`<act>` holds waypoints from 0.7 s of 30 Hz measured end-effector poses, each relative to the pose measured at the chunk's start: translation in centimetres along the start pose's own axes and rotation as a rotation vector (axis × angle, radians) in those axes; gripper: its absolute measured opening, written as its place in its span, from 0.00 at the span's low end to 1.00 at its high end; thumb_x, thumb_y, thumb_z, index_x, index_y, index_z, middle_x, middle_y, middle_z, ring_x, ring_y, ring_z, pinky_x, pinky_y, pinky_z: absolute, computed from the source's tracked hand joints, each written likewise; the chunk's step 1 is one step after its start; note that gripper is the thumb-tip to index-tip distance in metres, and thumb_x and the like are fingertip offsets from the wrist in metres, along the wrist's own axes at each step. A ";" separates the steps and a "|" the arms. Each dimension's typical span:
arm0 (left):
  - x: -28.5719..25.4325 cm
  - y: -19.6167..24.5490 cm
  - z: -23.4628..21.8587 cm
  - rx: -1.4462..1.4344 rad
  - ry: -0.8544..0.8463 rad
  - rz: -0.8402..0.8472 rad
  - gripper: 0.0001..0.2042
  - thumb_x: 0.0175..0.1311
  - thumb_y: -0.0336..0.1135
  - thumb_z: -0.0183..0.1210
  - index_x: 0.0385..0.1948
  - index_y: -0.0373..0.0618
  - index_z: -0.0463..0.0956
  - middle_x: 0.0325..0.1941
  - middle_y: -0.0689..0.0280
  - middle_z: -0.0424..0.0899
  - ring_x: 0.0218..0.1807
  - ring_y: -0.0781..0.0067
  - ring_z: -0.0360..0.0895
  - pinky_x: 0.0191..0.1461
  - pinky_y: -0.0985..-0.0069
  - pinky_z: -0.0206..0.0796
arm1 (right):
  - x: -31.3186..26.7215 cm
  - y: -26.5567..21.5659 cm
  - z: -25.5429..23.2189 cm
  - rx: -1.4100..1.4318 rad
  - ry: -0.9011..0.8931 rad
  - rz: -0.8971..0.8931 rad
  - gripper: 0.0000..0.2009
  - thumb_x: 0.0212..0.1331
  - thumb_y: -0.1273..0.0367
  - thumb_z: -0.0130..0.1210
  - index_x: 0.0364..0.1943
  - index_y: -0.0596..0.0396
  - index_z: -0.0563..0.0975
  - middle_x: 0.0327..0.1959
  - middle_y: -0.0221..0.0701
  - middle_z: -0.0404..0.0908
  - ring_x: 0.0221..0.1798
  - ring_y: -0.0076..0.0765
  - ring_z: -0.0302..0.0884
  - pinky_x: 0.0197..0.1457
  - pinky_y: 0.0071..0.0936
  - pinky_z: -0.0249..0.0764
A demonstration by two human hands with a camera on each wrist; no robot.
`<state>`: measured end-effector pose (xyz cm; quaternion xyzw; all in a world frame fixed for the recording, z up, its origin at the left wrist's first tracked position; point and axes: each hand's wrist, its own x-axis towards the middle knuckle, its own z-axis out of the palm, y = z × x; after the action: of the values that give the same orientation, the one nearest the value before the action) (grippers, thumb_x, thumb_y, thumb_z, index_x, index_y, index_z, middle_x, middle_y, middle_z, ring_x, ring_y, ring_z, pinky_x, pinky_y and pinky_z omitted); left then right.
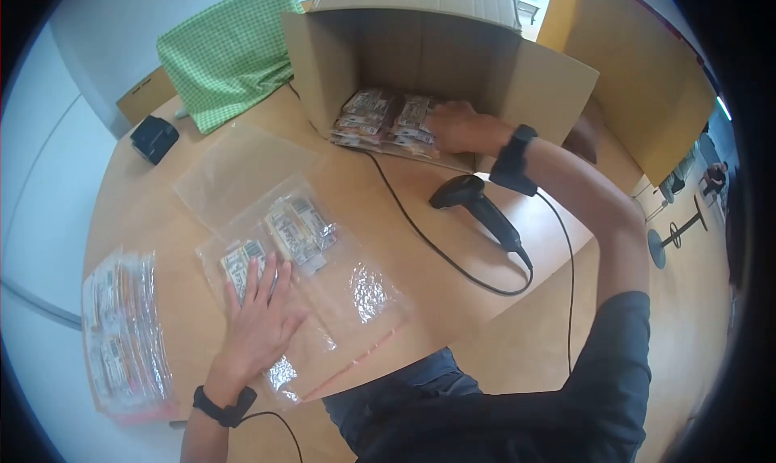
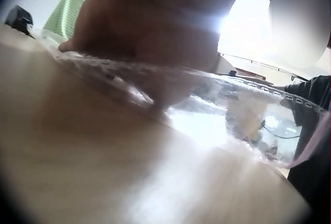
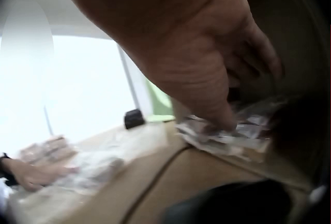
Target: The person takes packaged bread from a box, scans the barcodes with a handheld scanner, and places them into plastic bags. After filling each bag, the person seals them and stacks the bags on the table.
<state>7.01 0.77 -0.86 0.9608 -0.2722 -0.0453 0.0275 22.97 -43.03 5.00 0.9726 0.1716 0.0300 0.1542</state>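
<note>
My left hand (image 1: 263, 321) lies with fingers spread on a clear plastic bag (image 1: 364, 301) on the table. Its fingertips rest on one labelled packet (image 1: 236, 265) in the bag, and a second labelled packet (image 1: 299, 230) lies just right of it. My right hand (image 1: 469, 129) reaches into an open cardboard box (image 1: 420, 51), over the right-hand stack of bagged packets (image 1: 414, 111). In the right wrist view its thumb is down at the plastic of the packets (image 3: 248, 131), with the fingers held apart above. Another stack (image 1: 364, 107) sits beside it in the box.
A black barcode scanner (image 1: 485, 208) lies before the box, its cable (image 1: 477, 281) looping across the table. At left stands a row of filled clear bags (image 1: 125, 334). An empty-looking plastic bag (image 1: 242, 172), a black device (image 1: 153, 140) and a green checked cloth (image 1: 226, 59) are farther back.
</note>
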 end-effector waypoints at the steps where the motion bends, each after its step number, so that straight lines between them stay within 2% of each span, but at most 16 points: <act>1: 0.1 0.2 -0.3 0.002 0.001 -0.001 0.37 0.76 0.53 0.52 0.80 0.43 0.51 0.85 0.50 0.48 0.86 0.40 0.39 0.79 0.28 0.33 | -0.1 0.4 0.3 0.001 0.002 -0.001 0.12 0.55 0.69 0.64 0.41 0.59 0.85 0.43 0.45 0.87 0.49 0.56 0.86 0.50 0.49 0.83; 3: -0.9 1.0 -0.7 0.054 0.099 0.017 0.39 0.74 0.51 0.57 0.79 0.41 0.52 0.83 0.47 0.53 0.83 0.37 0.47 0.80 0.33 0.40 | 0.7 0.0 1.3 -0.027 0.010 0.011 0.09 0.54 0.69 0.64 0.36 0.61 0.86 0.43 0.45 0.87 0.47 0.57 0.87 0.49 0.49 0.84; 4: -1.4 1.4 -1.0 0.051 0.081 -0.021 0.39 0.74 0.51 0.57 0.79 0.41 0.52 0.83 0.47 0.53 0.83 0.37 0.47 0.80 0.33 0.40 | 0.7 -0.3 1.2 0.002 0.005 0.036 0.10 0.55 0.70 0.63 0.38 0.61 0.85 0.42 0.45 0.87 0.46 0.57 0.87 0.49 0.49 0.84; 5: -1.7 1.9 -1.3 -0.085 0.121 0.097 0.38 0.74 0.51 0.58 0.78 0.39 0.53 0.80 0.46 0.57 0.82 0.38 0.52 0.79 0.36 0.46 | 0.2 -0.2 1.1 0.035 -0.005 0.064 0.10 0.56 0.71 0.62 0.40 0.62 0.85 0.42 0.45 0.87 0.44 0.58 0.87 0.49 0.48 0.84; 6: -1.9 2.6 -1.6 -0.223 0.170 0.218 0.38 0.75 0.51 0.58 0.77 0.37 0.54 0.78 0.46 0.62 0.80 0.39 0.57 0.78 0.40 0.52 | -0.6 -0.5 0.9 0.061 0.098 0.130 0.10 0.58 0.73 0.60 0.42 0.62 0.83 0.40 0.46 0.87 0.42 0.59 0.86 0.47 0.48 0.84; 7: -2.1 3.6 -2.2 -0.223 0.163 0.191 0.38 0.75 0.51 0.58 0.77 0.37 0.54 0.78 0.46 0.62 0.80 0.39 0.57 0.78 0.40 0.52 | -1.5 -1.4 -0.4 0.085 0.207 0.203 0.11 0.60 0.74 0.58 0.45 0.62 0.81 0.38 0.46 0.86 0.41 0.61 0.86 0.46 0.48 0.83; 9: -1.7 5.5 -3.7 -1.100 -0.042 -0.013 0.34 0.77 0.51 0.57 0.74 0.36 0.58 0.71 0.49 0.72 0.74 0.47 0.69 0.73 0.49 0.65 | -4.3 -3.5 -3.9 0.374 0.471 0.125 0.11 0.63 0.76 0.54 0.48 0.63 0.77 0.36 0.47 0.84 0.38 0.61 0.84 0.43 0.46 0.82; 10: -1.0 5.9 -4.4 -1.113 -0.026 -0.027 0.34 0.77 0.51 0.57 0.74 0.36 0.58 0.71 0.49 0.72 0.74 0.47 0.69 0.73 0.49 0.65 | -5.7 -6.0 -5.2 0.464 0.625 0.002 0.10 0.63 0.76 0.55 0.48 0.62 0.77 0.36 0.47 0.82 0.36 0.60 0.83 0.41 0.46 0.81; 11: 0.0 6.2 -5.0 -1.816 -0.196 -0.084 0.33 0.78 0.51 0.55 0.74 0.36 0.59 0.70 0.51 0.73 0.72 0.52 0.71 0.73 0.52 0.65 | -7.8 -8.4 -6.0 0.554 0.772 -0.117 0.10 0.62 0.76 0.56 0.47 0.62 0.76 0.36 0.47 0.81 0.35 0.58 0.82 0.40 0.45 0.81; 12: 0.9 6.6 -5.4 -2.512 -0.391 -0.135 0.31 0.80 0.50 0.53 0.73 0.36 0.60 0.69 0.53 0.75 0.70 0.57 0.74 0.74 0.56 0.66 | -10.2 -10.0 -5.9 0.427 0.754 -0.317 0.10 0.57 0.76 0.58 0.43 0.61 0.76 0.44 0.47 0.82 0.41 0.54 0.85 0.40 0.39 0.83; 13: 1.9 7.2 -5.4 -2.526 -0.373 -0.140 0.31 0.80 0.50 0.53 0.73 0.36 0.60 0.69 0.53 0.75 0.70 0.57 0.74 0.74 0.56 0.66 | -12.6 -11.7 -5.8 0.312 0.734 -0.520 0.09 0.53 0.76 0.61 0.38 0.60 0.76 0.52 0.47 0.83 0.47 0.50 0.87 0.41 0.32 0.85; 14: 2.8 7.7 -5.2 -2.486 -0.296 -0.136 0.29 0.79 0.45 0.55 0.72 0.36 0.60 0.68 0.54 0.75 0.69 0.60 0.75 0.71 0.62 0.69 | -14.6 -13.9 -6.0 0.298 0.705 -0.600 0.09 0.52 0.75 0.62 0.38 0.62 0.78 0.56 0.51 0.83 0.52 0.51 0.87 0.43 0.31 0.86; 16: 3.5 8.8 -3.8 -2.444 -0.181 -0.148 0.27 0.79 0.39 0.57 0.72 0.35 0.61 0.68 0.56 0.76 0.67 0.63 0.76 0.68 0.68 0.72 | -17.2 -15.5 -6.4 0.253 0.668 -0.755 0.12 0.51 0.73 0.65 0.41 0.62 0.81 0.56 0.52 0.82 0.52 0.52 0.87 0.43 0.33 0.87; 18: 3.2 9.5 -1.5 -2.080 -0.085 -0.108 0.25 0.79 0.34 0.56 0.72 0.35 0.61 0.68 0.58 0.75 0.65 0.69 0.76 0.68 0.71 0.72 | -19.1 -14.1 -5.2 0.446 0.628 -0.440 0.20 0.50 0.70 0.69 0.48 0.60 0.81 0.55 0.49 0.83 0.51 0.53 0.87 0.43 0.36 0.86; 20: 2.5 9.0 -2.3 -2.044 -0.101 -0.157 0.24 0.78 0.31 0.56 0.71 0.36 0.62 0.66 0.60 0.77 0.62 0.73 0.78 0.67 0.72 0.73 | -20.0 -12.3 -3.8 0.466 0.610 0.067 0.28 0.48 0.67 0.72 0.56 0.58 0.79 0.52 0.45 0.84 0.49 0.53 0.86 0.43 0.38 0.84; 21: 2.3 8.5 -2.6 -1.998 -0.074 -0.135 0.24 0.79 0.32 0.56 0.71 0.37 0.63 0.64 0.60 0.78 0.61 0.74 0.78 0.66 0.73 0.73 | -19.6 -10.9 -2.6 0.405 0.589 0.151 0.28 0.50 0.67 0.72 0.58 0.59 0.77 0.48 0.44 0.84 0.46 0.51 0.86 0.44 0.37 0.82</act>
<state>4.79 -7.53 2.20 0.5083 -0.0550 -0.2847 0.8109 0.72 -39.23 3.98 0.9429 0.1386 0.2856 -0.1004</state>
